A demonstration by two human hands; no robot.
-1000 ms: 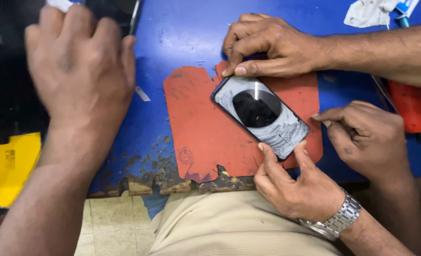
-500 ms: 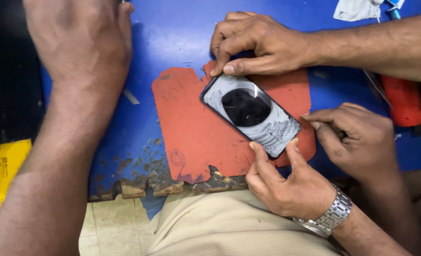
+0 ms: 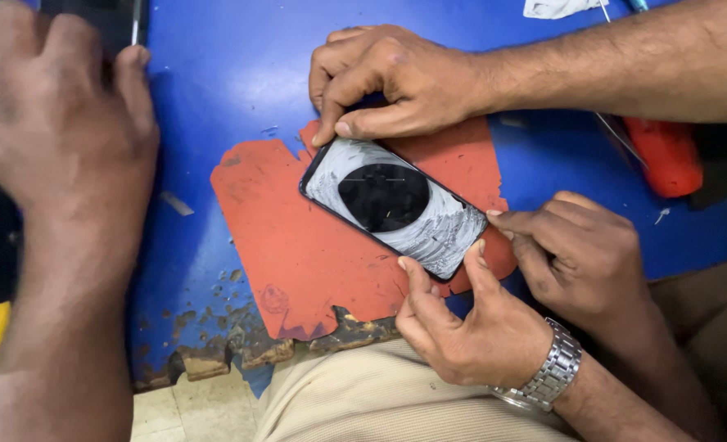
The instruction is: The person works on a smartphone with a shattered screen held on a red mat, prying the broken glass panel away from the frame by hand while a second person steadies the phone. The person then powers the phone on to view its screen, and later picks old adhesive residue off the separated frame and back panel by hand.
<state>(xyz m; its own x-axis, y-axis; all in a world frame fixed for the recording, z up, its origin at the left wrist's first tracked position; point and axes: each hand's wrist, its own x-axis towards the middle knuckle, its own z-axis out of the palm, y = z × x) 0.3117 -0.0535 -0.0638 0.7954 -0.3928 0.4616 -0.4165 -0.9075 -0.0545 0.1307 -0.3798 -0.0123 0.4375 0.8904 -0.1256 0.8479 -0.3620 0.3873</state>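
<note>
Head view: a smartphone [image 3: 396, 205] lies flat on a red mat [image 3: 298, 254] on the blue counter [image 3: 216, 82]. Its long axis runs from 10 o'clock to 4 o'clock. The glass is smeared whitish around a dark oval.

The person's right hand [image 3: 396, 82] comes in from 2 o'clock, fingers curled, with thumb and forefinger pinched on the phone's 10 o'clock corner.

The left hand [image 3: 52, 123] is at 10 o'clock, well apart from the phone and blurred; I cannot tell whether it grips anything.

A co-worker's hand with a wristwatch [image 3: 470, 327] touches the phone's lower edge, and their other hand [image 3: 576, 254] touches its 4 o'clock end. A red-handled tool [image 3: 666, 155] lies at 3 o'clock.
</note>
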